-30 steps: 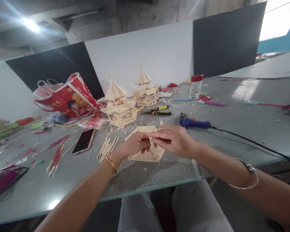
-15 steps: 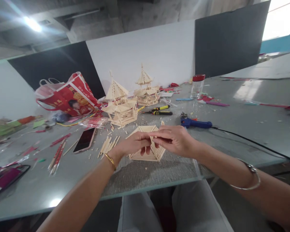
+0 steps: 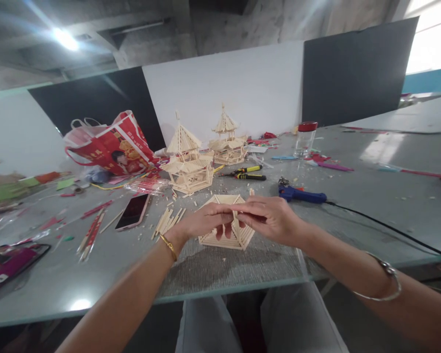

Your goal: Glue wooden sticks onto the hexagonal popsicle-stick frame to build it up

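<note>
My left hand (image 3: 210, 219) and my right hand (image 3: 274, 219) meet at their fingertips, just above a hexagonal panel of thin wooden sticks (image 3: 224, 241). Both are closed in a pinch; whatever is between the fingers is too small or hidden to make out. The panel lies on the table with its middle partly covered by my hands. To the left of it is a loose pile of short wooden sticks (image 3: 165, 223). A blue glue gun (image 3: 305, 196) with a black cable rests to the right of my right hand.
Two stick-built pagodas (image 3: 189, 171) stand behind the panel, with yellow-black pliers (image 3: 248, 175) beside them. A phone (image 3: 133, 212), a red bag (image 3: 113, 149) and wrapped sticks (image 3: 91, 235) are on the left. A red-lidded jar (image 3: 305, 139) stands back right. Scraps litter the table (image 3: 360, 211).
The view has shifted slightly, so the scene sits a little lower and further right. My hands stay pinched together over the panel, with hardly any other movement.
</note>
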`<state>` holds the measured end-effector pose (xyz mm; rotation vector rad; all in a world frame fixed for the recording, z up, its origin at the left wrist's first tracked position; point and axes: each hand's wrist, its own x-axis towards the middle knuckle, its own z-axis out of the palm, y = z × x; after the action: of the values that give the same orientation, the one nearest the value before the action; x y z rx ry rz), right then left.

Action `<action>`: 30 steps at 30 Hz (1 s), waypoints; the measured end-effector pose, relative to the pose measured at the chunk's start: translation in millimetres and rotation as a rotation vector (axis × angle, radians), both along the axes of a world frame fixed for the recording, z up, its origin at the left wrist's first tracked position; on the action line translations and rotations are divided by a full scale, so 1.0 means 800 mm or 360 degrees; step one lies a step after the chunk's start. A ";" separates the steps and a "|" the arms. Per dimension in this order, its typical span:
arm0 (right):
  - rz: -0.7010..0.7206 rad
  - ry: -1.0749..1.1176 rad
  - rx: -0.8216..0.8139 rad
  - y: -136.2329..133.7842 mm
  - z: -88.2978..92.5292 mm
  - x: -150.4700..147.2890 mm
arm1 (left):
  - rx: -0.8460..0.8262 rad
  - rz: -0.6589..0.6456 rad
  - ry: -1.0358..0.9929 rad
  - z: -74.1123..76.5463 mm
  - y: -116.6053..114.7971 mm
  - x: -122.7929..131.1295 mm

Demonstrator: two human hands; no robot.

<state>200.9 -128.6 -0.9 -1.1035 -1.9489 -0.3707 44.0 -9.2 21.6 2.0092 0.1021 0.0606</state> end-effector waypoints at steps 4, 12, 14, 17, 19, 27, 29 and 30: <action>0.0036 -0.0024 0.0015 0.001 0.000 0.000 | -0.0021 -0.0014 -0.0016 0.000 -0.003 -0.001; -0.0002 -0.0060 0.0101 0.000 0.002 0.000 | 0.0081 0.0025 -0.0048 -0.008 -0.008 0.004; 0.0001 -0.0052 0.0101 -0.001 0.002 0.001 | 0.0094 0.0023 -0.0059 -0.009 -0.009 0.004; -0.0037 0.0015 0.0086 -0.002 0.002 0.001 | 0.0081 0.0015 -0.0087 -0.009 -0.009 0.004; -0.0065 0.0076 0.0079 -0.003 0.002 0.001 | 0.0074 0.0010 -0.0084 -0.010 -0.008 0.005; 0.0041 0.0079 0.0004 0.001 0.003 0.001 | 0.0120 0.0017 -0.0050 -0.010 -0.006 0.005; 0.0041 0.0086 -0.0010 0.002 0.002 0.002 | 0.0111 0.0031 -0.0037 -0.009 -0.008 0.005; 0.0038 0.0092 -0.0018 0.002 0.002 0.002 | 0.0114 0.0037 -0.0028 -0.008 -0.009 0.005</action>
<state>202.9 -126.7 0.4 -1.0855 -1.9139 -0.3119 47.8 -16.4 14.9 2.0786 0.1136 0.0981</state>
